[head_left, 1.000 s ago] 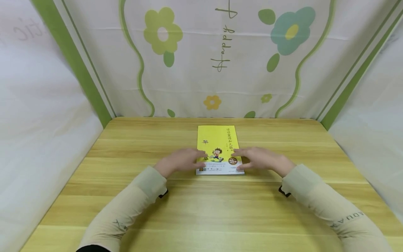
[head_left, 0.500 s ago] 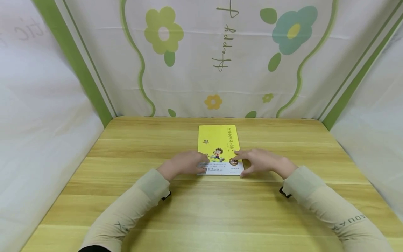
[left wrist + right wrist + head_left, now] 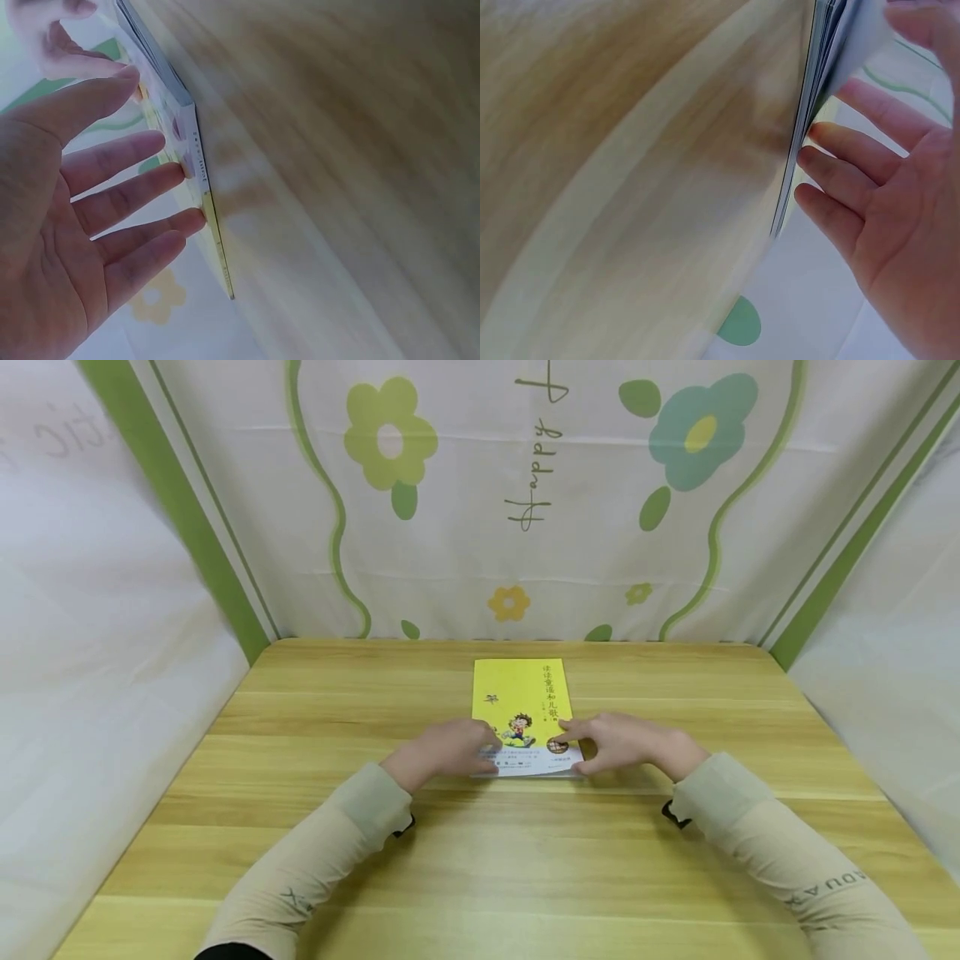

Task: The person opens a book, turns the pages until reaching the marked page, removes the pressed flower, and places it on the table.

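A thin paperback book (image 3: 517, 689) with a yellow and white cover lies flat on the wooden table. Printed on it are a cartoon child and Chinese characters. My left hand (image 3: 453, 747) rests at the book's left side; in the left wrist view its fingers (image 3: 124, 199) are spread and nearly straight, with tips at the cover near the spine. At the lower right corner, my right hand (image 3: 618, 743) has its thumb at the raised cover edge and a forefinger on the cover. The right wrist view shows the lifted corner (image 3: 859, 45) between thumb and fingers, above the other pages.
The wooden table (image 3: 495, 860) extends around the book on all sides. Behind it hangs a white curtain (image 3: 465, 560) with printed flowers, and white fabric walls (image 3: 90, 652) stand at left and right.
My right thumb has come to the book's lower right corner, and the cover there has risen. My left hand has shifted slightly right. The book stays in place.
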`<action>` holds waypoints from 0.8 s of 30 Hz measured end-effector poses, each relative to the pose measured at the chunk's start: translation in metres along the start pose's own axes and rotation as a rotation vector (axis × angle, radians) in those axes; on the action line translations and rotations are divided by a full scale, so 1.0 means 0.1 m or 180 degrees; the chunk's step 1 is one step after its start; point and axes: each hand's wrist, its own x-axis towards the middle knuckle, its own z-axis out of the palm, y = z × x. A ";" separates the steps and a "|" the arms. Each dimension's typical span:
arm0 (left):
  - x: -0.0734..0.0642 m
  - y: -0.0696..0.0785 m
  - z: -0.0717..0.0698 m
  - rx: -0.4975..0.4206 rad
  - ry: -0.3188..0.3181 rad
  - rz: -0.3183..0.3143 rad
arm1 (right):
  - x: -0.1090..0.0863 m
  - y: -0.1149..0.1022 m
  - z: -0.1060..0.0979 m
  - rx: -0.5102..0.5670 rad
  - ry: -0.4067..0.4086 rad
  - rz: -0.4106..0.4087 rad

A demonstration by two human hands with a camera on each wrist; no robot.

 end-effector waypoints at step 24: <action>0.19 0.22 0.06 0.0163 -0.0107 0.0025 | 0.01 0.05 -0.02 0.0112 0.0216 -0.0049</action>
